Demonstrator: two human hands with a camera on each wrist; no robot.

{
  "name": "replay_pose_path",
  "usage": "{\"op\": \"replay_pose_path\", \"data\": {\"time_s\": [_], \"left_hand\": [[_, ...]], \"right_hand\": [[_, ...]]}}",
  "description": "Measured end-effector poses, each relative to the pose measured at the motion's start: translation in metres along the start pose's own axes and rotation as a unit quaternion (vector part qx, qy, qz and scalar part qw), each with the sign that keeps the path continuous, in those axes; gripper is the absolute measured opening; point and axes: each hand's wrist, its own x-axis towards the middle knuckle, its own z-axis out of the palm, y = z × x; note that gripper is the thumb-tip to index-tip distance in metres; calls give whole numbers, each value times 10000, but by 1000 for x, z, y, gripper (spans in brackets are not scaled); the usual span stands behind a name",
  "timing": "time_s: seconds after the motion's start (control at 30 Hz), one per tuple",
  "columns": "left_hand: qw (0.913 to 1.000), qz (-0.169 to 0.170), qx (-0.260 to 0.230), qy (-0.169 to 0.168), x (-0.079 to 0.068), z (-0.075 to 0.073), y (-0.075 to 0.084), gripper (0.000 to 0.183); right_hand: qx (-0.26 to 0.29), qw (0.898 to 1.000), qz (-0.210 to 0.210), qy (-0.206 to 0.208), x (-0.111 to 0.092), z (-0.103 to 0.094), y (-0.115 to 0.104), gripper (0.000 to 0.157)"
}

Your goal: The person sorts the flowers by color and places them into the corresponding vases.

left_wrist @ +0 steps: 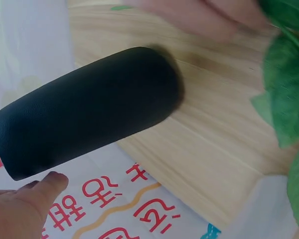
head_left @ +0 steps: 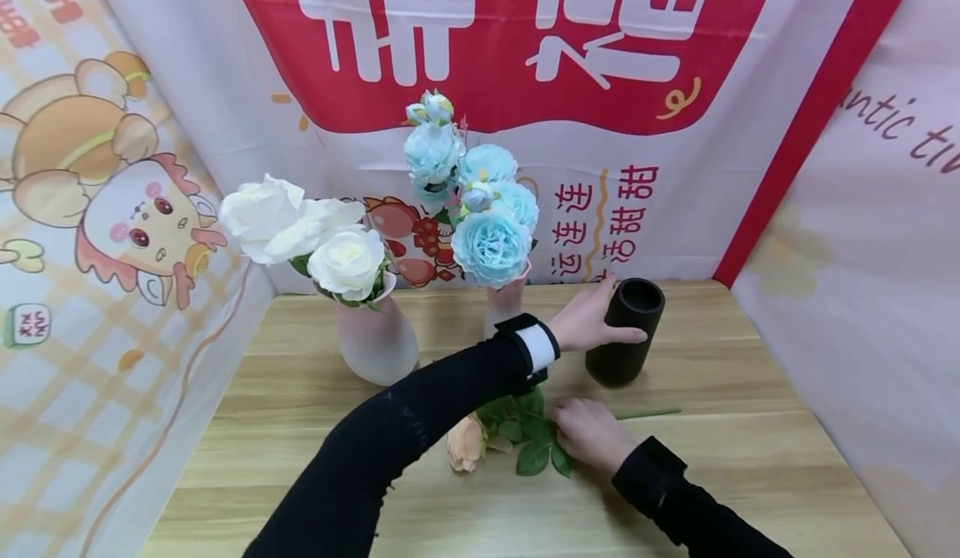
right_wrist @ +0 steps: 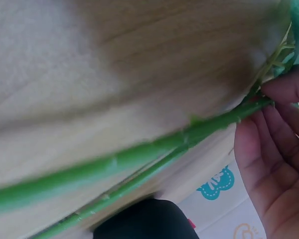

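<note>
My left hand (head_left: 596, 321) reaches across to a black cylindrical vase (head_left: 626, 341) standing upright on the table. Its thumb lies straight over the vase's near side in the head view; the fingertips (left_wrist: 57, 178) sit right beside the rim end in the left wrist view. Lower down, my right hand (head_left: 592, 433) pinches the green stem (right_wrist: 139, 154) of an artificial peach rose (head_left: 467, 443) between thumb and fingers. The bloom points left, leaves (head_left: 534, 456) spread beside the knuckles, and the bare stem end runs out to the right.
A pink-white vase (head_left: 375, 341) with white roses (head_left: 347, 262) stands to the left. Behind my left wrist, a slimmer pink vase (head_left: 504, 306) carries light blue flowers (head_left: 491, 246). Printed cloth (head_left: 600, 125) hangs along the wooden table's (head_left: 750, 475) back and sides.
</note>
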Motion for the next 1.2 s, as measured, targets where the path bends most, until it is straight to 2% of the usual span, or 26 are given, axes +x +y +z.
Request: {"op": "replay_pose_path", "data": {"time_s": [0.17,0.37,0.53,0.67,0.83,1.03,1.2], "left_hand": [[9993,-164,-77,342,18,9,4,107],[9990,-110,-31,428,29,17,5,103],[9987,-81,211,455,30,13,4,92],[9978,178,473,427,31,8,5,78],[9966,319,664,367,32,7,7,70],[9973,195,627,336,31,6,7,74],[9978,-105,524,379,32,7,5,83]], "right_hand": [[13,10000,-65,-63,1,-2,-1,14],[-1,9999,-78,-80,0,-1,-4,15],[-248,9994,-133,-194,-1,-1,-5,13],[-398,9985,-197,-317,0,0,-4,13],[-357,9983,-264,-380,-1,1,-4,10],[-378,9981,-264,-401,0,1,-3,11],[-507,9971,-376,-428,1,2,-1,14]]}}
